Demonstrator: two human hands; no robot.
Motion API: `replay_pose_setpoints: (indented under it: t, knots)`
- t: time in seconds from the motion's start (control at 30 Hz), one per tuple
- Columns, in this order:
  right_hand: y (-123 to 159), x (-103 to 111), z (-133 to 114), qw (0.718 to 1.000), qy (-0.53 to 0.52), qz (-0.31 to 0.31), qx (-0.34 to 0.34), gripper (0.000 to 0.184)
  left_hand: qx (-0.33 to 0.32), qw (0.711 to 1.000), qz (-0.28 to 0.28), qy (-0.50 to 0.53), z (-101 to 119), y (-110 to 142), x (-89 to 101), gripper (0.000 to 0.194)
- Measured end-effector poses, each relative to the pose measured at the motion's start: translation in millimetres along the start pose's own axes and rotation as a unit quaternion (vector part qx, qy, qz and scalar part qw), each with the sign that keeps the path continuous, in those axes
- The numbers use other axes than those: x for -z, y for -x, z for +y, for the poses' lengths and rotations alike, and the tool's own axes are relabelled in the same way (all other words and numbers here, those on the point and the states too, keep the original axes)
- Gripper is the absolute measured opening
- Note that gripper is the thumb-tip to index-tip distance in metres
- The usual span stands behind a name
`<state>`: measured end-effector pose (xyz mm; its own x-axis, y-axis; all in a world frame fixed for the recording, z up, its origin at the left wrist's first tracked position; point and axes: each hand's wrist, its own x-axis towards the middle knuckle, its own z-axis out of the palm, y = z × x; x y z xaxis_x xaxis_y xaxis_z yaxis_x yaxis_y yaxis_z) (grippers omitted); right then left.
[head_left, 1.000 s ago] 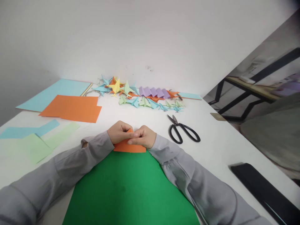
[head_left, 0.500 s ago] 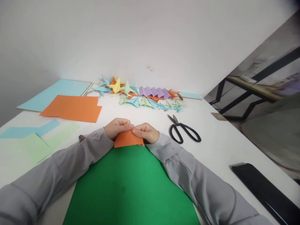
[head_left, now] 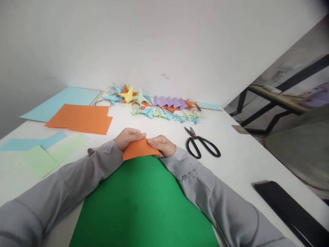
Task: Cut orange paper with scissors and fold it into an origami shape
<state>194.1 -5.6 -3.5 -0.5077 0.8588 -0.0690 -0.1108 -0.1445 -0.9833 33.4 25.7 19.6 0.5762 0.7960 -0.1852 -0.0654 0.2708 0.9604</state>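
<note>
A small piece of orange paper [head_left: 140,148] is held between both hands, above the far end of a large green sheet [head_left: 144,202]. My left hand [head_left: 129,138] pinches its upper left side, thumb on top. On the right side, my right hand [head_left: 164,145] grips it with the thumb near the top edge and the other fingers mostly hidden behind. The paper's lower edge hangs toward me. Black-handled scissors [head_left: 202,140] lie partly spread on the white table, to the right of my right hand.
Folded paper figures [head_left: 154,106] in several colours line the wall. Orange sheets [head_left: 79,118], a light blue sheet [head_left: 61,103] and green and blue scraps [head_left: 42,159] lie at left. A long black object [head_left: 290,209] rests at right; a shelf frame [head_left: 269,103] stands beyond.
My hands have moved slightly apart at the thumbs. The orange paper has tilted, its right lower corner rising and its left one shifting a little left.
</note>
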Motion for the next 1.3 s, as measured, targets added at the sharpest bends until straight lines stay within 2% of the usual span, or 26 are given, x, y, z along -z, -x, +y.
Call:
replay_pose_setpoints:
  t: [0.4, 0.53, 0.67, 0.87, 1.0, 1.07, 1.17, 1.3]
  knots:
    - [3.0, 0.9, -0.5, 1.000, 0.017, 0.010, -0.008, 0.053, -0.003, 1.000, 0.007, -0.018, -0.3, -0.9, 2.7, 0.047]
    - [2.6, 3.6, 0.9, 1.000, 0.017, 0.000, 0.010, 0.055, -0.004, 1.000, 0.003, -0.018, 0.1, 0.0, 0.8, 0.048]
    - [1.7, 5.1, 2.5, 0.999, 0.027, 0.022, 0.028, 0.056, -0.011, 1.000, 0.001, -0.014, 0.0, 0.9, -0.7, 0.047]
    - [-0.7, 4.1, 3.0, 0.997, -0.053, 0.015, 0.047, 0.061, -0.026, 1.000, 0.011, -0.008, 0.0, 0.0, 2.4, 0.048]
    - [-0.8, 3.2, 1.0, 0.996, -0.072, 0.028, 0.047, 0.063, -0.023, 0.999, -0.011, -0.023, 0.6, 0.0, 2.9, 0.050]
    - [0.5, 2.9, 0.4, 0.998, -0.029, 0.043, 0.036, 0.061, -0.024, 0.999, -0.016, -0.035, -0.4, 0.1, 2.2, 0.049]
    - [2.7, 2.9, 0.1, 0.999, 0.014, 0.034, 0.011, 0.055, -0.024, 0.998, -0.011, -0.055, -3.0, -0.5, 0.9, 0.045]
    - [2.3, 5.0, -0.9, 0.999, -0.028, 0.041, 0.003, 0.041, -0.024, 0.999, -0.002, -0.045, -4.8, -1.6, -0.5, 0.040]
